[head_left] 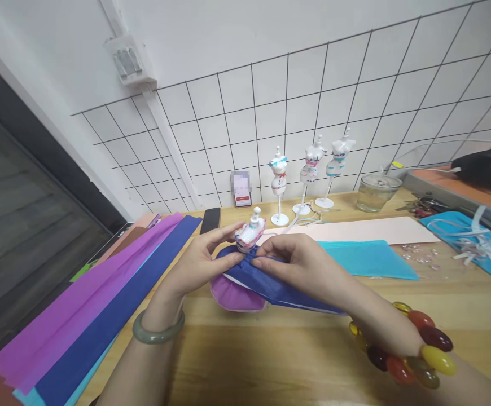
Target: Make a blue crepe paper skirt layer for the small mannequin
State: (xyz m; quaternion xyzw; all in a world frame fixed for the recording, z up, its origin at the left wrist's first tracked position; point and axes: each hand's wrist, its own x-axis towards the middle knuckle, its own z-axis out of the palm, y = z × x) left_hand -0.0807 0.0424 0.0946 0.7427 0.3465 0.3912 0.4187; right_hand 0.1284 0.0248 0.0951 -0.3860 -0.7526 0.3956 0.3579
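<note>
Between my hands a small white dress-form mannequin (249, 235) with pink and blue marks stands tilted. My left hand (205, 256) grips it round the waist, thumb pressed on a gathered dark blue strip (288, 290). My right hand (292, 259) pinches the same strip at the waist, thumb against fingers. The strip's long end trails to the right under my right forearm. Below it puffs a purple skirt layer (237, 293) around the lower part of the mannequin. The mannequin's stand is hidden.
Three more mannequins (279, 180) stand at the back beside a phone (241, 189) leaning on the wall. A lidded glass (376, 192) is at right. Purple sheets (101, 287) lie left; a turquoise sheet (366, 259), pale pink strip (355, 230) and small gems (421, 255) lie right.
</note>
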